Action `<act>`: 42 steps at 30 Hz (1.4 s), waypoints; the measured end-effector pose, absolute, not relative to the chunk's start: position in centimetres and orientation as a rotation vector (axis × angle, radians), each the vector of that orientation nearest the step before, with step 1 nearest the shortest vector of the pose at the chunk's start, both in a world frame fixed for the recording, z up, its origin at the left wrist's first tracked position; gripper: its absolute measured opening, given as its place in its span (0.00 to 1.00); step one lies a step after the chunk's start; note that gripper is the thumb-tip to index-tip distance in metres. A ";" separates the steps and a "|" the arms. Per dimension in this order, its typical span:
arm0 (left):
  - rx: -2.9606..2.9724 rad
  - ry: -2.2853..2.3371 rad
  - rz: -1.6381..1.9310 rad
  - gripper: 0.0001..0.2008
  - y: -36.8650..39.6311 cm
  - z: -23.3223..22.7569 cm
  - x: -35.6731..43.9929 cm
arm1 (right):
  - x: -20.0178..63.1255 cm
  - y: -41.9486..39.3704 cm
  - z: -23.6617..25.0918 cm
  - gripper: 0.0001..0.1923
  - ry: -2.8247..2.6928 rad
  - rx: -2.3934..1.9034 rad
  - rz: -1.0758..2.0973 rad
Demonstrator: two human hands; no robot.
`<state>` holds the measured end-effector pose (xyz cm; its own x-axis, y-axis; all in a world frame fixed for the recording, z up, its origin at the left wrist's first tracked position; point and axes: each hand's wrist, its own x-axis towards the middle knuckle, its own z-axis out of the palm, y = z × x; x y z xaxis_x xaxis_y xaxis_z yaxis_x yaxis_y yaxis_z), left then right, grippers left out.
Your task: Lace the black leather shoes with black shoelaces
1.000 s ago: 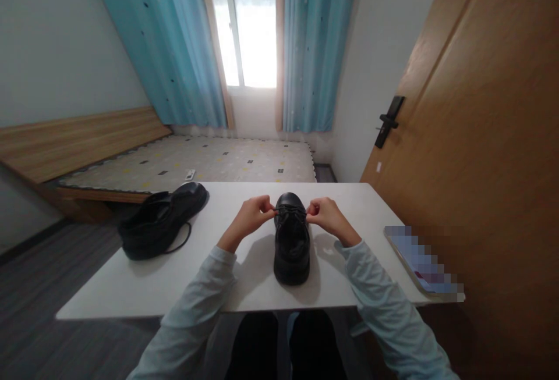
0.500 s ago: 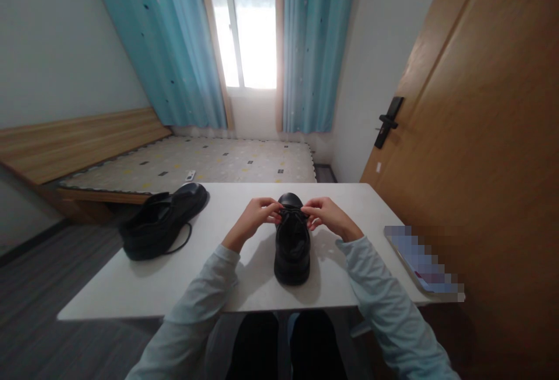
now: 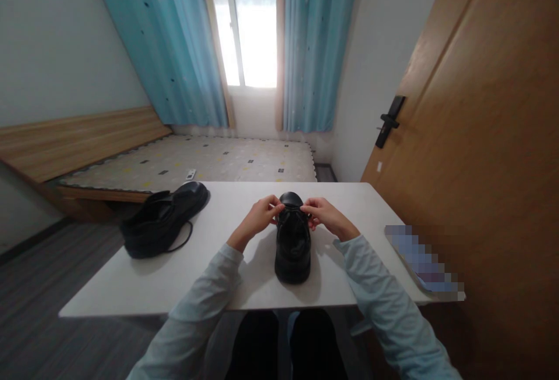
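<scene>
Standing on the white table [image 3: 345, 281], a black shoe [image 3: 292, 272] is gripped at its laces [image 3: 292, 208] by the pinched fingers [image 3: 311, 203] of left hand [image 3: 264, 213] and right hand [image 3: 324, 213].

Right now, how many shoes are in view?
2: one shoe between the left hand and right hand, another shoe at the left of the table. Any worn are hidden.

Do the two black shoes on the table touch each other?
Apart. The head view shows it: a wide stretch of white table lies between the shoe at the left and the shoe in the middle.
</scene>
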<state>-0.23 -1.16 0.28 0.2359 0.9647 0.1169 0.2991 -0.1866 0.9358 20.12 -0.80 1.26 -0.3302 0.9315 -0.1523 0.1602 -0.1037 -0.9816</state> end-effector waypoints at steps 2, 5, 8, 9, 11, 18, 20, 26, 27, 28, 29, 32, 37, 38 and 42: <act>1.649 1.189 0.986 0.12 -1.1 0.2 -0.3 | 20.0 -0.7 1.2 0.08 -1.495 -1.238 1.487; 1.601 1.171 0.991 0.13 -1.0 0.0 -0.5 | 20.0 -0.7 1.0 0.08 -1.472 -1.253 1.480; 1.537 1.133 0.990 0.16 -1.0 -0.2 -0.7 | 20.1 -0.8 0.9 0.07 -1.454 -1.244 1.494; 1.517 1.120 0.988 0.16 -1.0 -0.2 -0.8 | 20.2 -0.8 0.8 0.07 -1.448 -1.237 1.502; 1.472 1.107 0.986 0.17 -1.0 -0.2 -0.9 | 20.4 -0.8 0.7 0.06 -1.434 -1.222 1.520; 1.312 1.076 0.967 0.17 -0.9 -0.3 -1.4 | 20.9 -0.5 0.3 0.06 -1.391 -1.219 1.532; 1.281 1.057 0.963 0.17 -0.9 -0.5 -1.5 | 20.9 -0.5 0.2 0.06 -1.386 -1.217 1.539; 1.223 1.029 0.950 0.17 -0.7 -0.8 -1.8 | 21.0 -0.6 0.3 0.07 -1.367 -1.216 1.522; 1.224 1.029 0.950 0.17 -0.7 -0.9 -1.8 | 21.0 -0.6 0.3 0.07 -1.368 -1.214 1.518; 1.230 1.030 0.954 0.17 -0.7 -0.9 -1.8 | 21.0 -0.7 0.4 0.07 -1.372 -1.214 1.510; 1.243 1.032 0.959 0.17 -0.7 -0.9 -1.8 | 21.0 -0.7 0.4 0.07 -1.378 -1.222 1.499; 1.334 1.062 0.990 0.18 -1.0 -0.8 -1.6 | 21.0 -0.8 0.3 0.07 -1.425 -1.272 1.446; 1.574 1.210 0.988 0.14 -1.1 -0.5 -1.1 | 20.9 -0.6 0.1 0.07 -1.606 -1.283 1.218; 1.633 1.252 0.989 0.13 -1.1 -0.4 -1.0 | 20.9 -0.5 0.1 0.07 -1.634 -1.272 1.177; 1.860 1.374 1.085 0.09 -1.2 0.1 -0.7 | 21.1 -0.2 0.3 0.09 -1.721 -1.195 1.054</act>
<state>-0.67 -1.16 0.11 0.1395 0.9531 0.2688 0.4825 -0.3024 0.8220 21.06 -0.19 0.31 -0.2581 0.9566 0.1353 0.3137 0.2155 -0.9248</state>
